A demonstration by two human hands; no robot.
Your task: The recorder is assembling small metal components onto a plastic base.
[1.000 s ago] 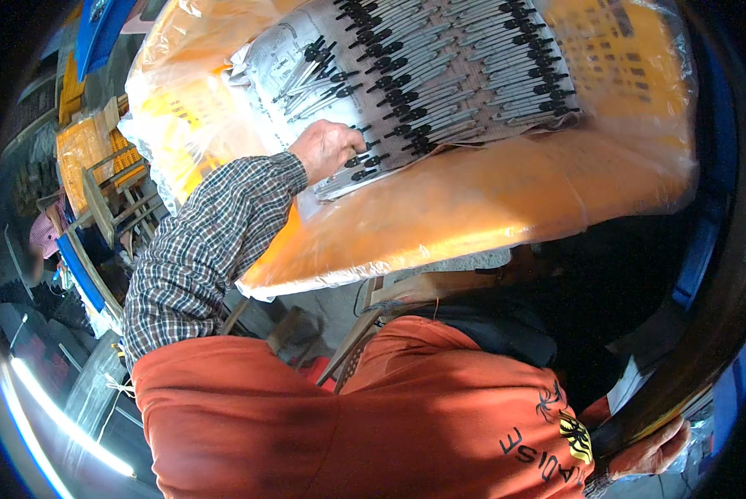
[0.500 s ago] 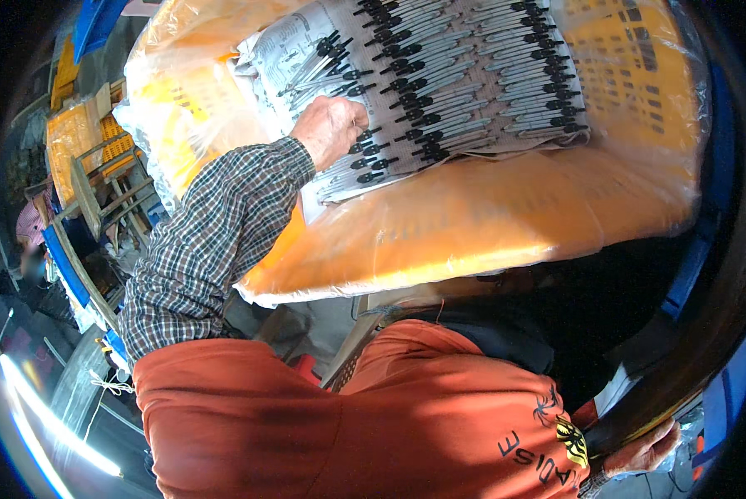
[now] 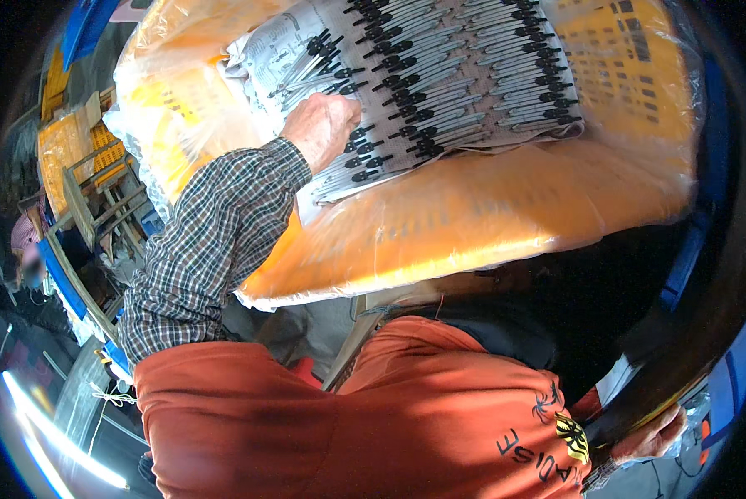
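My left hand [image 3: 323, 129] is over the left part of a printed paper sheet [image 3: 266, 56], its fingers pinched together. Whatever is between its fingertips is hidden. Around it lie slim silver-grey pieces with black ends [image 3: 365, 150], laid side by side in a short column. Longer rows of the same kind of piece [image 3: 414, 91] cover the pale sheet to the right. At the lower right edge my right hand [image 3: 652, 437] shows partly, fingers curled, beside some clear plastic. I cannot make out what it holds.
A yellow basket [image 3: 406, 237] lined with clear plastic film holds the sheets, its near rim in front of me. Wooden frames and another yellow crate [image 3: 61, 158] stand at the left. A blue bar [image 3: 685, 266] runs along the right. Lit tubes [image 3: 65, 441] show at lower left.
My left hand has shifted slightly left, still closed, beside the black-ended pieces. My right hand has moved up a little, its fingers more curled. The whole view has shifted slightly.
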